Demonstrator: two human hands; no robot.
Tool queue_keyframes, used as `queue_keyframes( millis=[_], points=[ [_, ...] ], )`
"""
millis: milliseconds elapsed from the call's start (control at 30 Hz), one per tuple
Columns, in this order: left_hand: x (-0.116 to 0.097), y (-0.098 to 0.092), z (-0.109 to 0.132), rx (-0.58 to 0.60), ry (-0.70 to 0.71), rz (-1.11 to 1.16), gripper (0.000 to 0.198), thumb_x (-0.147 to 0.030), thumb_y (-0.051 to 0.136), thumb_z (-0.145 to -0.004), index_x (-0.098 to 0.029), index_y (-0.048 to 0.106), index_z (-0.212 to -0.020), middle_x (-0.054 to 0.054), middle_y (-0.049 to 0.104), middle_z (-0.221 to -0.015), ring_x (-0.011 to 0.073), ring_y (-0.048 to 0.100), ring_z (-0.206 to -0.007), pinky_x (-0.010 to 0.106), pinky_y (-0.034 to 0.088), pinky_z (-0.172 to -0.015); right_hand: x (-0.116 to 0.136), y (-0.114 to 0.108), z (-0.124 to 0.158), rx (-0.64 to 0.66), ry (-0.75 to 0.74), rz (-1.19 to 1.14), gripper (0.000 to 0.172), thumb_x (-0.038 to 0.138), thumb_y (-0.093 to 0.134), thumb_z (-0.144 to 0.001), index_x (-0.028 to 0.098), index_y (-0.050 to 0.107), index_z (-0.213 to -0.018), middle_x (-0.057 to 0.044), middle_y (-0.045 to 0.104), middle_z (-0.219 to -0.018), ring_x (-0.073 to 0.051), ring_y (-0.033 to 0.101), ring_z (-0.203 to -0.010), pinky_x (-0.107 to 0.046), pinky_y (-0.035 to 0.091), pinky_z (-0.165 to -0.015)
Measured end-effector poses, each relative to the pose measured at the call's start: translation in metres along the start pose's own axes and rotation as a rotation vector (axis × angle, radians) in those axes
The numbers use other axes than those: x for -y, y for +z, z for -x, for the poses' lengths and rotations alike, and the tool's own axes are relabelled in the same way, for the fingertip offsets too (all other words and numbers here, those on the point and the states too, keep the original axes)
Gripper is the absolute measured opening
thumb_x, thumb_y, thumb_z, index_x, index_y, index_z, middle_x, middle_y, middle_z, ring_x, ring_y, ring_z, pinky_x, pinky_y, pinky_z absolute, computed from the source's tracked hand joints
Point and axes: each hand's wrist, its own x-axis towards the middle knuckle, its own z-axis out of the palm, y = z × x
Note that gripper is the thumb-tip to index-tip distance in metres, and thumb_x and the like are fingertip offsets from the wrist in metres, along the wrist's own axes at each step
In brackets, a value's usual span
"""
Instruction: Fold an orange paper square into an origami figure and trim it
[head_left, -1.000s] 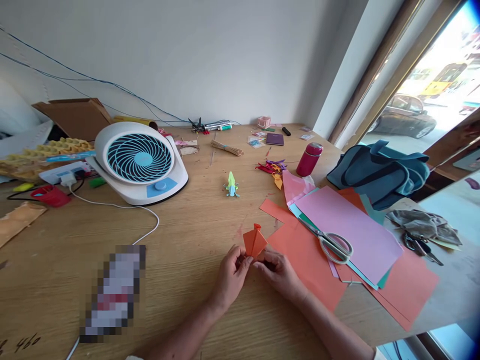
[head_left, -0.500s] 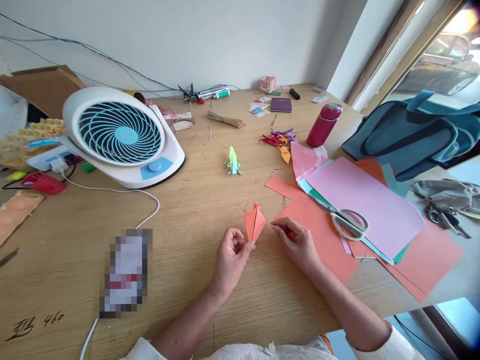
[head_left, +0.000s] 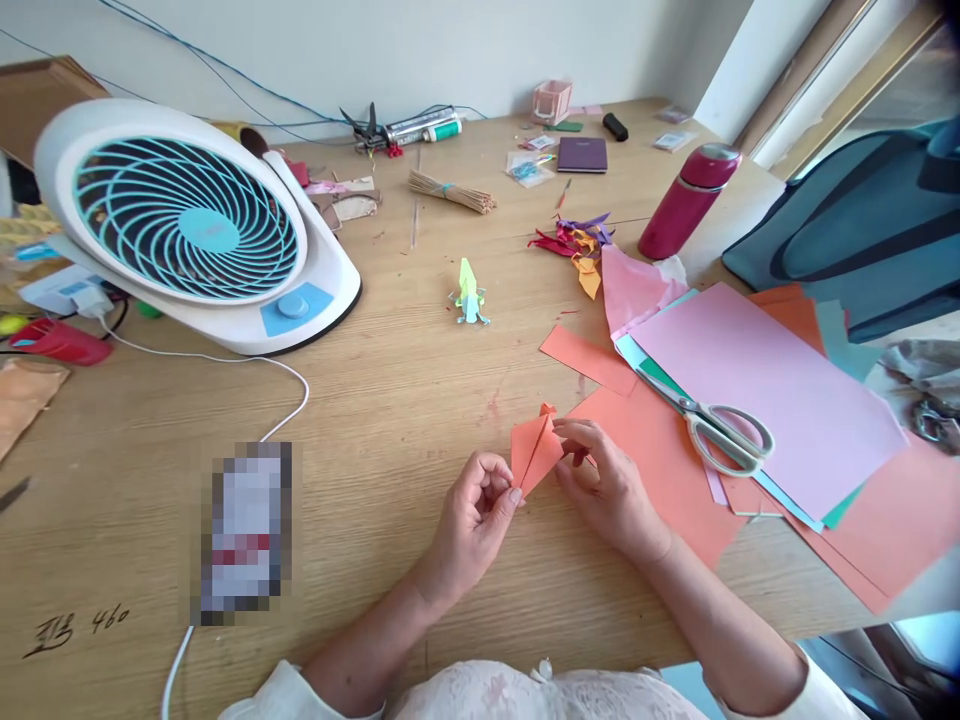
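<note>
A small orange folded paper (head_left: 534, 452), kite-shaped with a crease down its middle and a narrow tip at the top, is pinched by its lower corner in my left hand (head_left: 480, 510). The thumb lies over that corner and the other fingers curl behind. At the paper's right edge, my right hand (head_left: 611, 490) has its thumb and index finger around the side corner, with the other fingers bent. Beyond both hands a small green and light-blue folded paper figure (head_left: 469, 295) stands on the wooden table (head_left: 397, 400).
To the right, scissors (head_left: 724, 437) lie on pink paper (head_left: 780, 390) over orange sheets (head_left: 667, 460). A red bottle (head_left: 686, 205) and a blue bag (head_left: 847, 225) stand behind. Folded scraps (head_left: 585, 250) lie beyond. A white fan (head_left: 202, 240) with a cable (head_left: 292, 400) is left.
My right hand has come left to the paper's right edge; it was apart from it before. The orange paper has tilted, and my view has shifted and dipped slightly.
</note>
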Motion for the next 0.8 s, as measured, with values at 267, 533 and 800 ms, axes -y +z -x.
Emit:
queue_keyframes(
  millis=[267, 533, 800],
  points=[
    [-0.001, -0.006, -0.003, -0.04, -0.104, -0.07, 0.01, -0.029, 0.055, -0.089, -0.021, 0.056, -0.095, -0.002, 0.049, -0.07, 0.0117, 0.047, -0.062, 0.021, 0.038, -0.057, 0.001, -0.009, -0.005, 0.132, 0.014, -0.095, 0.021, 0.021, 0.051, -0.098, 0.025, 0.055, -0.118, -0.006, 0.062, -0.1, -0.017, 0.061, -0.084, -0.032, 0.053, -0.076],
    [-0.002, -0.014, -0.004, -0.033, -0.052, -0.097, 0.016, -0.022, 0.043, -0.091, -0.021, 0.059, -0.096, -0.002, 0.044, -0.07, 0.0113, 0.038, -0.058, 0.022, 0.032, -0.054, 0.001, -0.007, -0.005, 0.178, 0.01, -0.07, 0.039, 0.019, 0.057, -0.095, 0.028, 0.05, -0.132, -0.002, 0.054, -0.091, -0.015, 0.056, -0.075, -0.029, 0.051, -0.071],
    [-0.002, -0.023, -0.011, -0.03, 0.037, -0.247, 0.021, -0.018, 0.039, -0.09, -0.021, 0.06, -0.094, -0.002, 0.044, -0.068, 0.0131, 0.04, -0.061, 0.024, 0.034, -0.06, 0.001, -0.003, -0.004, 0.29, 0.006, 0.11, 0.046, 0.02, 0.059, -0.092, 0.027, 0.05, -0.137, -0.005, 0.055, -0.096, -0.018, 0.058, -0.078, -0.031, 0.051, -0.068]
  ],
)
